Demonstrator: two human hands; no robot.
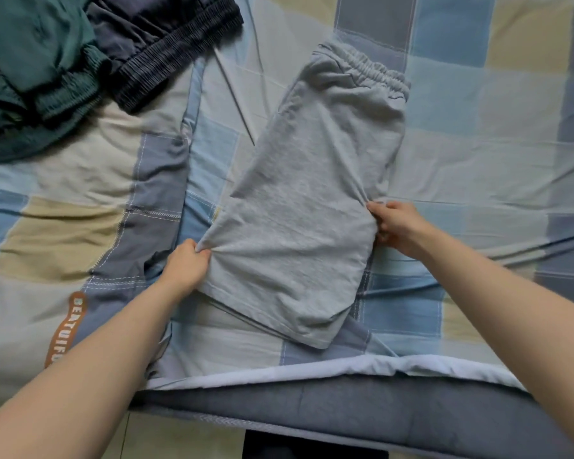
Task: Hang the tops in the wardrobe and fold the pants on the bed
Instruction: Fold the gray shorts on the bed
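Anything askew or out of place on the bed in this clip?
The gray shorts lie at a slant across the checked bedding, pinched at each side by the left hand and right hand. The green and dark pants sit crumpled, unfolded, at top left.

- Green garment (30,61): cut off by the top and left picture edges; full shape cannot be told.
- Dark navy garment (166,38): upper part runs out of the top edge, and its left side lies under the green garment.
- Orange lettering (65,329) on the quilt (80,180): final letters hidden behind the left forearm.
- Right hand (400,228): fingertips tucked under the grey shorts (309,200), not visible.
- Bed frame (345,412): right portion hidden by the right forearm.
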